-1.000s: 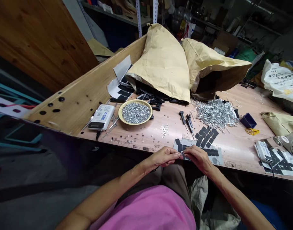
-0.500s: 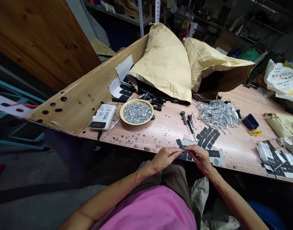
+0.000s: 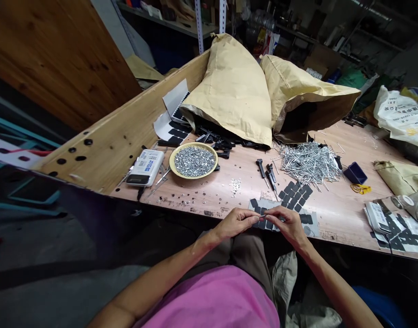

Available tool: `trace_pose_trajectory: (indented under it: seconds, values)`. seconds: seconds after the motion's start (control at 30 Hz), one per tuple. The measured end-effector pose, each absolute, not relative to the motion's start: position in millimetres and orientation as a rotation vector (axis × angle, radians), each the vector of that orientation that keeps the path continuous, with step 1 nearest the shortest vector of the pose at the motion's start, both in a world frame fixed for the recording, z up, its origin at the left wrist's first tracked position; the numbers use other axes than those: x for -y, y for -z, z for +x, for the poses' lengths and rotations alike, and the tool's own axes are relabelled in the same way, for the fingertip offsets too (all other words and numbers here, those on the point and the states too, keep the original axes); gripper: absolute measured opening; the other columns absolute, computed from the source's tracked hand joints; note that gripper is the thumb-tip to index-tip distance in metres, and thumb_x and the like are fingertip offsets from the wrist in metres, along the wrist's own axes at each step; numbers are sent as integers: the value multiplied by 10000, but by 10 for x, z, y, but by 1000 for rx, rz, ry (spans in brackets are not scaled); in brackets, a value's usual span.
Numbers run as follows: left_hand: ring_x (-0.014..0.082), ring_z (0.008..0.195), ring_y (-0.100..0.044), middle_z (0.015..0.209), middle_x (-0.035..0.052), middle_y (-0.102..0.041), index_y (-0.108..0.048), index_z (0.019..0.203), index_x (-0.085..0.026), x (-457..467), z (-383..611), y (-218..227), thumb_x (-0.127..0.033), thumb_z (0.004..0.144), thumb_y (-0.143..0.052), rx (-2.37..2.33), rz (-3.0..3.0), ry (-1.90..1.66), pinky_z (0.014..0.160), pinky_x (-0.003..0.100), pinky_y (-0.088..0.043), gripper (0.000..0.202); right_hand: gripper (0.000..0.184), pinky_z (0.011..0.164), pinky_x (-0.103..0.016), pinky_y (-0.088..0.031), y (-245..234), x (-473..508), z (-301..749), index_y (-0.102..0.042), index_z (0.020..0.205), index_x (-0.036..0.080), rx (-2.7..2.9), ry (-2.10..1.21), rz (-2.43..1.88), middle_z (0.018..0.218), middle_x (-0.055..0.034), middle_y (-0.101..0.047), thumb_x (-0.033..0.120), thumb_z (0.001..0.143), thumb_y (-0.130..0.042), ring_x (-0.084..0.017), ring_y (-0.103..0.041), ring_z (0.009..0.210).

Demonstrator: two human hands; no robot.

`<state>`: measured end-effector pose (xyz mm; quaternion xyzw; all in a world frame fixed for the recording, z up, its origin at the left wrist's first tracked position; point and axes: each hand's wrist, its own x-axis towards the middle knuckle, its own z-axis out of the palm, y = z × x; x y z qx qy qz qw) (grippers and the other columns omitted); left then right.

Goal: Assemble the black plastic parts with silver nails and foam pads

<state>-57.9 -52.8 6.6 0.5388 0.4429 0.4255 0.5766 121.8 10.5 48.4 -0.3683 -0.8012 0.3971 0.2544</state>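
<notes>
Over the table's front edge, my left hand [image 3: 237,222] and my right hand [image 3: 288,223] meet fingertip to fingertip. Both are closed in a pinch on a small thin dark piece [image 3: 262,216], mostly covered by the fingers, so its kind does not show. Under and behind the fingers lies a grey sheet [image 3: 313,230] bearing rounded black pads [image 3: 306,218]. More black pads [image 3: 295,195] on a strip lie just beyond it. Two black plastic parts with thin metal pins [image 3: 271,177] rest further back, beside a heap of metal pins [image 3: 308,161].
A yellow bowl of small metal pieces [image 3: 172,167] stands left, beside a white boxed device [image 3: 145,167]. Loose washers [image 3: 235,187] lie mid-table. Two large paper sacks [image 3: 234,91] fill the back. Right are a dark blue box [image 3: 355,173] and yellow bands [image 3: 360,189]. A wooden board [image 3: 127,123] borders the left.
The view has shifted slightly. My hands stay together at the same spot, with the fingers slightly readjusted around the small piece. Nothing on the table has visibly moved.
</notes>
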Motion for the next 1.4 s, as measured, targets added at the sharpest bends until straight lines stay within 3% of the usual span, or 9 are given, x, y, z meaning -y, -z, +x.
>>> trace_pose_trajectory:
  seconds: [0.17, 0.33, 0.47, 0.63, 0.77, 0.87, 1.03, 1.17, 1.4]
  values:
    - [152, 746, -655, 870, 90, -716, -691, 985, -132, 562, -554, 22, -293, 905, -443, -1237, 1740, -1208, 671, 238, -510, 307, 279, 516, -246, -460, -501, -76, 1213, -708, 752, 188, 2092, -1225, -1160, 621, -26, -673, 461, 740, -651, -142, -593, 545]
    - [134, 682, -675, 790, 65, -719, -658, 1039, -153, 565, -533, 69, -209, 928, -393, -1412, 2159, -1239, 613, 211, -527, 293, 368, 450, -236, -426, -444, -33, 1184, -676, 738, 170, 1914, -1377, -1311, 549, -5, -626, 535, 701, -649, -125, -544, 475]
    - [131, 777, -684, 888, 51, -728, -666, 1007, -175, 558, -527, 28, -225, 922, -425, -1349, 2033, -1279, 685, 211, -539, 261, 331, 515, -255, -455, -445, -42, 1194, -666, 738, 193, 2057, -1202, -1240, 615, -21, -647, 520, 744, -615, -145, -577, 543]
    - [117, 661, -666, 776, 45, -714, -652, 1022, -158, 567, -523, 46, -223, 932, -397, -1435, 2159, -1294, 605, 196, -516, 279, 312, 604, -265, -466, -460, -52, 1184, -626, 743, 210, 2221, -1012, -1127, 692, -31, -643, 497, 819, -531, -157, -590, 628]
    - [106, 523, -608, 595, 13, -639, -637, 1015, -127, 563, -540, 105, -155, 924, -388, -1570, 2425, -1318, 492, 184, -461, 266, 353, 546, -251, -452, -422, -41, 1139, -564, 739, 200, 2055, -1316, -1217, 631, -5, -594, 545, 801, -523, -135, -556, 562]
    - [104, 511, -592, 569, 8, -609, -617, 1055, -128, 550, -563, 143, -101, 907, -380, -1634, 2523, -1255, 471, 178, -444, 281, 378, 505, -241, -434, -398, -47, 1103, -521, 726, 195, 1945, -1482, -1257, 606, 10, -555, 565, 800, -504, -120, -519, 518]
    - [98, 528, -604, 595, 9, -627, -634, 1043, -161, 539, -572, 180, -141, 917, -391, -1652, 2477, -1200, 492, 168, -454, 274, 300, 558, -247, -415, -409, -64, 1064, -492, 705, 215, 2280, -1004, -1157, 624, 7, -516, 462, 865, -434, -130, -484, 571]
    - [99, 556, -627, 651, 16, -667, -636, 1027, -155, 539, -552, 164, -154, 928, -379, -1620, 2402, -1281, 514, 173, -465, 276, 297, 567, -250, -403, -404, -55, 1048, -444, 692, 230, 2397, -868, -1096, 627, 7, -483, 413, 903, -345, -138, -467, 574]
    - [95, 526, -603, 590, 4, -634, -633, 1015, -149, 522, -596, 172, -137, 924, -371, -1608, 2489, -1276, 501, 177, -448, 278, 354, 528, -232, -394, -446, -147, 1080, -499, 724, 209, 2381, -1168, -1072, 611, 17, -515, 496, 888, -370, -117, -477, 548]
